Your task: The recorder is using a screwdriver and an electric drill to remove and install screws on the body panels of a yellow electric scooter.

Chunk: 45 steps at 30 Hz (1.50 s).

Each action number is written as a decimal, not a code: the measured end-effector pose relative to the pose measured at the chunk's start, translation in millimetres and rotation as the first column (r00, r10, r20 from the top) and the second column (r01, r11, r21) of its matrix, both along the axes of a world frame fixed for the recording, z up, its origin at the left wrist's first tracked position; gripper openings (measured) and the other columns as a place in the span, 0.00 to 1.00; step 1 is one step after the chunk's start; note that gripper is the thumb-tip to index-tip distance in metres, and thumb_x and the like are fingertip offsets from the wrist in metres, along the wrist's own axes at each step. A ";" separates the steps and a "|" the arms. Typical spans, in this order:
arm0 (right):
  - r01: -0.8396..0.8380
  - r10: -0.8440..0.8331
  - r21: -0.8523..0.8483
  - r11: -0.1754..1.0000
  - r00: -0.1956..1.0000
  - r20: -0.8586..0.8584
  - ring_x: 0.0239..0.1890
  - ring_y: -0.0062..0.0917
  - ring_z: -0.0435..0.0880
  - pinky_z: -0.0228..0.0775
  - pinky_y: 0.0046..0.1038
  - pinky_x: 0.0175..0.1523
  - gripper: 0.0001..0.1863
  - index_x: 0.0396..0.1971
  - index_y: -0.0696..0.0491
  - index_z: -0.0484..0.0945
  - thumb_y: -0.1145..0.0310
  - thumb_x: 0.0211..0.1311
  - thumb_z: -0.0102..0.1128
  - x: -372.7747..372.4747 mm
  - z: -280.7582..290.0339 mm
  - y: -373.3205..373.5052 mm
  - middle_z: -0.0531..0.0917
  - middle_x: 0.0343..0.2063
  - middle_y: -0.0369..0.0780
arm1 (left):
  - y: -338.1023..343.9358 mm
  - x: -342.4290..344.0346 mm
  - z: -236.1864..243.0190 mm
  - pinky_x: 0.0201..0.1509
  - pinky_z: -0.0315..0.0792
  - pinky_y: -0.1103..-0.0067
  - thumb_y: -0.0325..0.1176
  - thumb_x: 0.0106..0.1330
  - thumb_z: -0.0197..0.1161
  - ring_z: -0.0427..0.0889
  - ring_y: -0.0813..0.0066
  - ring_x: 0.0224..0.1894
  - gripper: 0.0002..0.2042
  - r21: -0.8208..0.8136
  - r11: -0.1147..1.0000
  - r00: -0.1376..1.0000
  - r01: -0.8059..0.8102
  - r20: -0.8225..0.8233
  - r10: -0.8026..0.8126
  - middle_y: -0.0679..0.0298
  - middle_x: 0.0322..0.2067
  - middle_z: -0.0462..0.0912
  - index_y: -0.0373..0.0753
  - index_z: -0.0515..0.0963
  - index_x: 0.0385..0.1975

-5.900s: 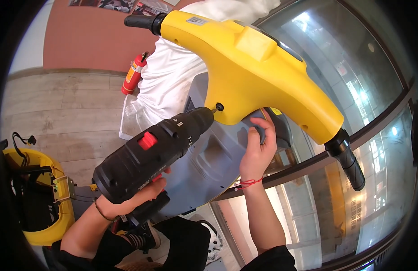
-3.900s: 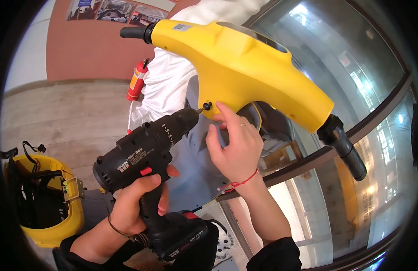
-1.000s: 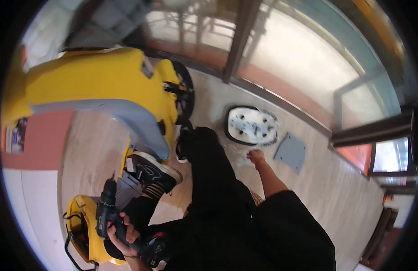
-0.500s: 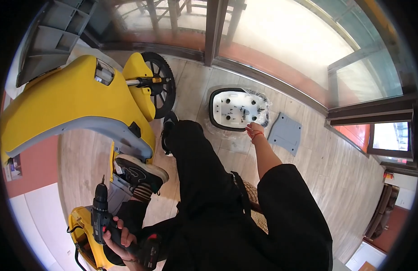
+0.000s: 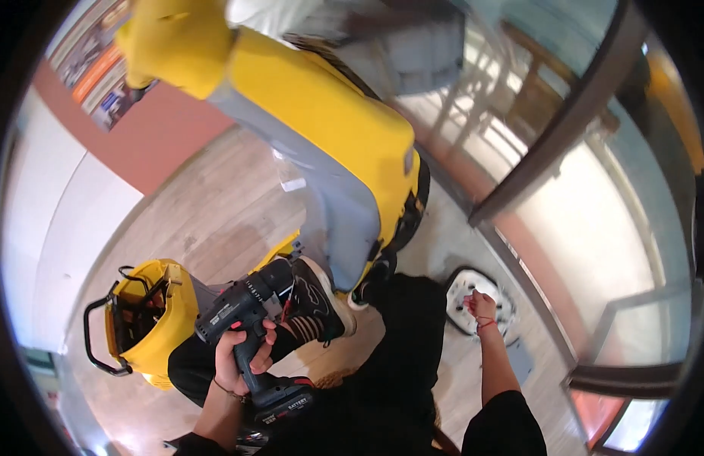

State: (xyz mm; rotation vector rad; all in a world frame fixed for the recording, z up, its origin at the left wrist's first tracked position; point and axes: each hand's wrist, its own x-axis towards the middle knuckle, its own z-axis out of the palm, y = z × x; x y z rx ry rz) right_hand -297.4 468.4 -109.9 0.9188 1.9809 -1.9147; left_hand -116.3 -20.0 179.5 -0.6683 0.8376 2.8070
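My left hand (image 5: 234, 361) is wrapped round the grip of a black cordless drill (image 5: 249, 319), whose battery pack points toward me. The drill's chuck lies close to my dark shoe (image 5: 315, 300) and the grey footboard. Out to the right, my right hand (image 5: 481, 305) is over a white tray-like part with a black rim (image 5: 460, 321), its fingers drawn together. What they hold, if anything, is too small to make out. At the front and left stands a yellow and grey scooter body (image 5: 321, 95), its front wheel partly hidden.
A yellow rear section (image 5: 158, 308) with an open compartment and a black rail stands at the left. A grey flat panel (image 5: 520, 363) lies on the floor beyond my right forearm. Dark-framed glass doors (image 5: 549, 129) run along the right; a woven seat (image 5: 335, 375) shows under me.
My view has swung left toward the scooter. The drill has turned from pointing away to pointing to the upper right. My right hand has moved from the white part's edge to over it.
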 end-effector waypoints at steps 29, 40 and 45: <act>-0.103 0.630 0.622 0.776 0.084 -0.772 0.60 0.30 0.66 0.53 0.28 0.65 0.30 0.61 0.63 0.61 0.74 0.56 0.42 -124.9 431.5 -433.4 0.67 0.59 0.44 | -131.1 -175.3 16.1 0.19 0.67 0.82 0.38 0.60 0.54 0.72 0.75 0.13 0.20 0.247 0.959 0.764 -0.141 -0.589 0.264 0.52 0.33 0.76 0.28 0.72 0.46; -0.048 0.651 0.652 0.757 0.140 -0.746 0.60 0.34 0.66 0.56 0.32 0.65 0.35 0.64 0.61 0.58 0.68 0.51 0.41 -125.4 427.7 -430.7 0.63 0.61 0.46 | -183.6 -226.8 6.6 0.20 0.68 0.82 0.31 0.61 0.57 0.74 0.77 0.16 0.13 0.102 0.992 0.755 -0.071 -0.644 0.121 0.55 0.34 0.79 0.31 0.72 0.43; -0.085 0.487 0.482 0.872 0.240 -0.840 0.58 0.35 0.67 0.57 0.33 0.64 0.37 0.64 0.59 0.58 0.67 0.48 0.42 -124.2 426.1 -430.2 0.65 0.59 0.47 | -190.9 -257.0 -3.2 0.21 0.68 0.84 0.26 0.62 0.59 0.74 0.83 0.18 0.05 0.015 0.998 0.688 -0.067 -0.723 0.057 0.64 0.27 0.78 0.32 0.75 0.35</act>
